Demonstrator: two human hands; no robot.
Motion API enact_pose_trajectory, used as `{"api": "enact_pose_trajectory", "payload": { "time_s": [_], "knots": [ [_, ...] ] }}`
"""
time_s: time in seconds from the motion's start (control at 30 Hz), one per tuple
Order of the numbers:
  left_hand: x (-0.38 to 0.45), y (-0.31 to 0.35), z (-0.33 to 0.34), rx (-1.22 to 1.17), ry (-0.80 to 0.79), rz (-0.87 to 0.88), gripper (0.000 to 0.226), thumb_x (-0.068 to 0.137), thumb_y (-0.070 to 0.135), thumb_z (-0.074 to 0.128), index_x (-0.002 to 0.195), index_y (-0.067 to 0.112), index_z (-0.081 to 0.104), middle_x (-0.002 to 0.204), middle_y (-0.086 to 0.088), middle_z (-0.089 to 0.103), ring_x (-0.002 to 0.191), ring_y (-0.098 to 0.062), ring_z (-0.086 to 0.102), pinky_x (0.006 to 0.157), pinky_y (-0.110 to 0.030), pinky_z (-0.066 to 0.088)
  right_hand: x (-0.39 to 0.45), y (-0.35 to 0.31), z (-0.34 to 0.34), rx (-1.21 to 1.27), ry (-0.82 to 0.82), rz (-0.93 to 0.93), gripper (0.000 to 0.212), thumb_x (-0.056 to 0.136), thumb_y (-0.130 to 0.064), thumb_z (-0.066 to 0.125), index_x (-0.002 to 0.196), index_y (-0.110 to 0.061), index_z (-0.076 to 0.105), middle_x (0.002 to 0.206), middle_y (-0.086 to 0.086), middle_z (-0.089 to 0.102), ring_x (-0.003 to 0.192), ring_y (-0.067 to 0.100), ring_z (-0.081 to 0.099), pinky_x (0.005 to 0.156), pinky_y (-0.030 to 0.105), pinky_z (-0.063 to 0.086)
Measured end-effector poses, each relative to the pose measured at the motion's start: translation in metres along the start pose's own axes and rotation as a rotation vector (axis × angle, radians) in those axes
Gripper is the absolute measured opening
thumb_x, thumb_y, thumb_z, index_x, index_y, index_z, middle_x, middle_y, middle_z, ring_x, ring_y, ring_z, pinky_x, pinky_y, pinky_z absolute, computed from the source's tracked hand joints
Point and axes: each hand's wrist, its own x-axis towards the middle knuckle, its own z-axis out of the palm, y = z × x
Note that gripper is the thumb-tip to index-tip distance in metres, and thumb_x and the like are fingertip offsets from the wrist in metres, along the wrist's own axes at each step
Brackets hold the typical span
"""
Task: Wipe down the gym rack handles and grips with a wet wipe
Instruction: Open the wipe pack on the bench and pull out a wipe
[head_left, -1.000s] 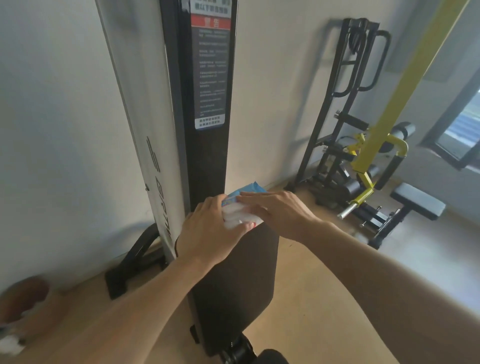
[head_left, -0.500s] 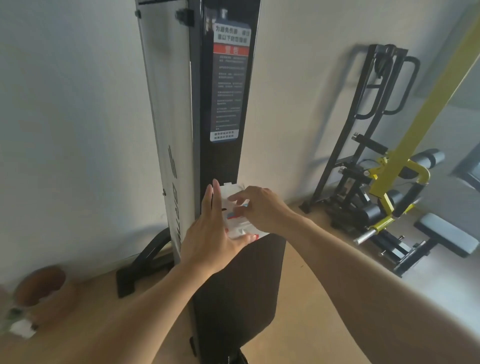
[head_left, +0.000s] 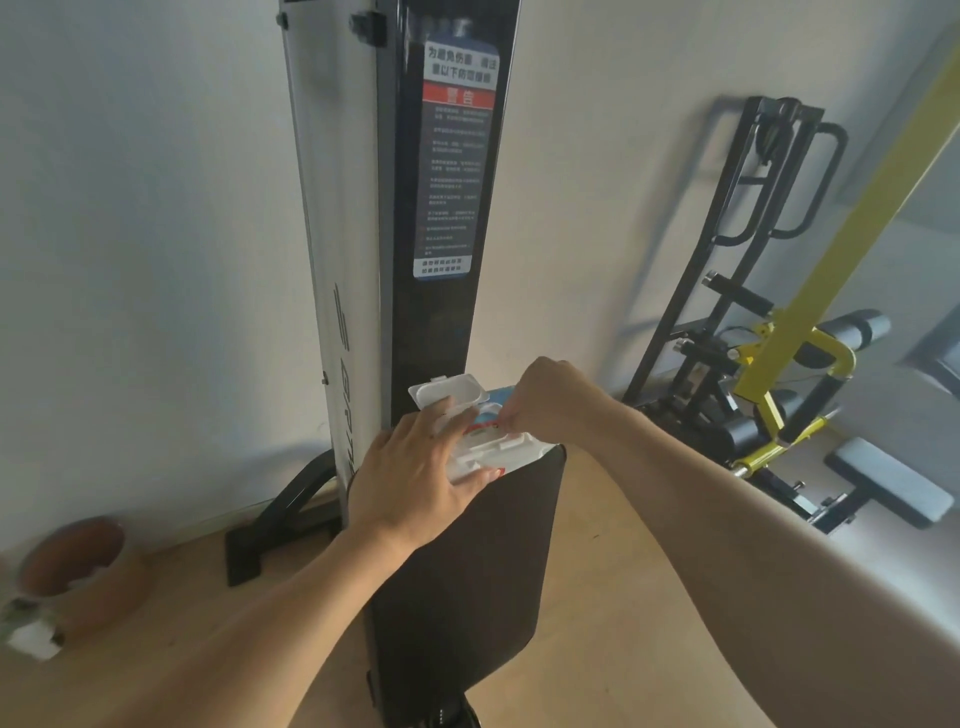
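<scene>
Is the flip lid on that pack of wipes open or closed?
Open. The white lid stands flipped up behind the wipes pack; the left hand steadies it, and the right hand pinches at its opening.

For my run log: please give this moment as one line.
step: get wipe | left hand: holds pack on pad | right hand: fingertips at opening | lid: open | handles: not yet wiped
</scene>
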Motion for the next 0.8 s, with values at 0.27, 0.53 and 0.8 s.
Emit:
{"api": "enact_pose_trajectory", "payload": {
  "time_s": [0.27, 0.53, 0.8],
  "knots": [
    [-0.001, 0.000, -0.005, -0.033, -0.004, 0.063, 0.060, 0.080, 0.070, 0.062, 0.128, 0.035, 0.055, 0.136, 0.005, 0.060, 0.116, -0.017, 0.065, 0.096, -0.035, 0.053, -0.007, -0.020, -0.005, -0.166, 0.041, -0.011, 0.022, 0.087, -0.027, 0.072, 0.095, -0.019, 0.053, 0.071, -0.004, 0.049, 0.059, 0.011, 0.045, 0.048, 0.022, 0.032],
    [-0.002, 0.001, -0.008, -0.054, -0.002, 0.076, 0.062, 0.078, 0.065, 0.067, 0.128, 0.031, 0.052, 0.134, 0.004, 0.061, 0.114, -0.018, 0.065, 0.094, -0.036, 0.054, 0.004, -0.025, -0.011, -0.104, -0.141, 0.049, 0.030, 0.082, -0.031, 0.078, 0.075, -0.017, 0.053, 0.070, -0.003, 0.061, 0.056, 0.011, 0.057, 0.049, 0.022, 0.039],
    [-0.002, 0.001, -0.008, -0.068, 0.023, 0.091, 0.066, 0.075, 0.062, 0.073, 0.128, 0.030, 0.048, 0.131, 0.000, 0.064, 0.114, -0.021, 0.066, 0.095, -0.039, 0.053, -0.004, -0.024, -0.012, 0.233, -0.298, 0.195, 0.026, 0.090, -0.023, 0.072, 0.109, -0.007, 0.063, 0.106, 0.010, 0.070, 0.094, 0.027, 0.071, 0.086, 0.037, 0.060]
  ]
}}
